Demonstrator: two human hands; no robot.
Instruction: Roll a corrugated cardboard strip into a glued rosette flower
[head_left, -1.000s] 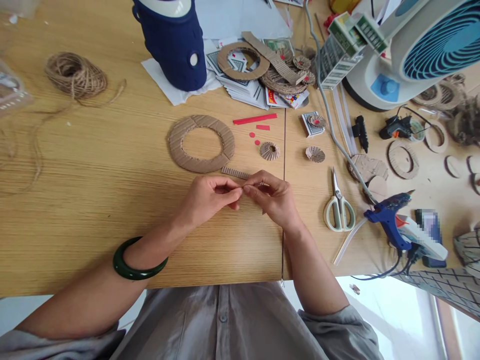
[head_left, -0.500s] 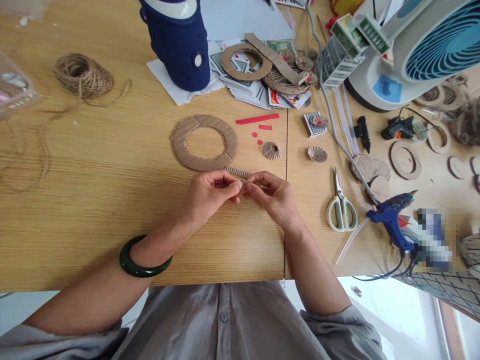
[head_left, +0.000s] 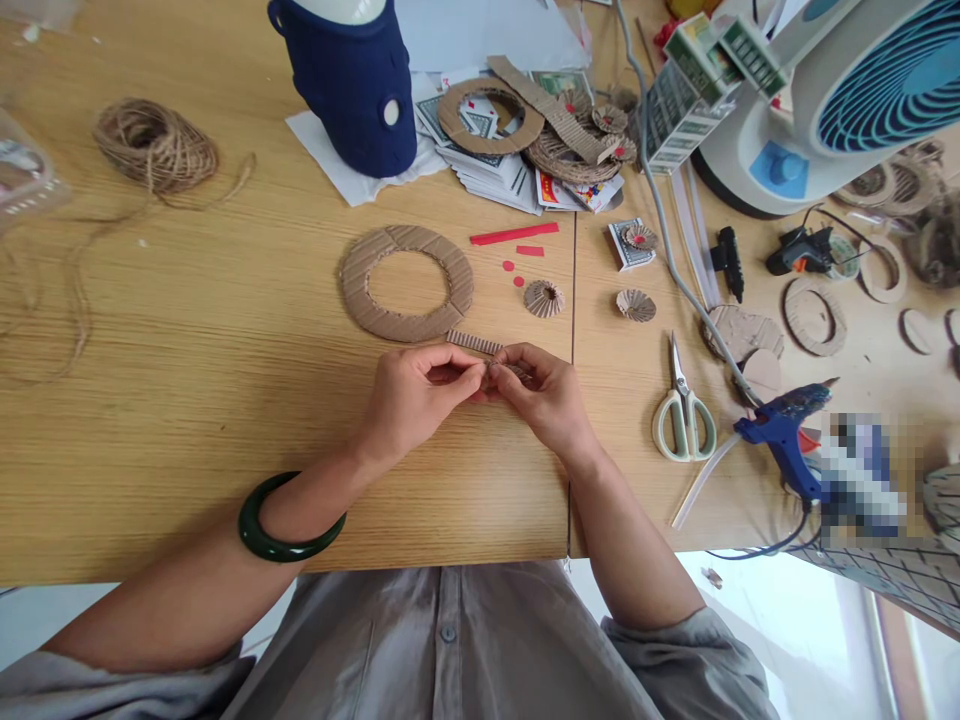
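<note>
My left hand (head_left: 420, 395) and my right hand (head_left: 544, 395) meet over the table, thumbs and fingertips pinched together. Between them is a narrow corrugated cardboard strip (head_left: 474, 342); one end shows behind the fingers, while the pinched part is mostly hidden. Just beyond lies a flat cardboard ring (head_left: 356, 290), close to the strip's far end. A pleated cardboard rosette (head_left: 534, 299) rests past my right hand, and a second rosette (head_left: 636, 305) sits farther right. Near them are a long red paper strip (head_left: 514, 234), a short red piece (head_left: 530, 251) and two small red dots.
Scissors (head_left: 681, 415) and a blue glue gun (head_left: 787, 435) lie to the right, below a grey cable (head_left: 667, 240). A fan (head_left: 795, 130) stands at the back right. Twine (head_left: 154, 150), a dark blue container (head_left: 352, 100) and piled playing cards (head_left: 502, 185) occupy the back.
My fingers have shifted slightly at the strip, and the left fingers sit closer together against the right. The view has tilted a little; the things on the table stay in place.
</note>
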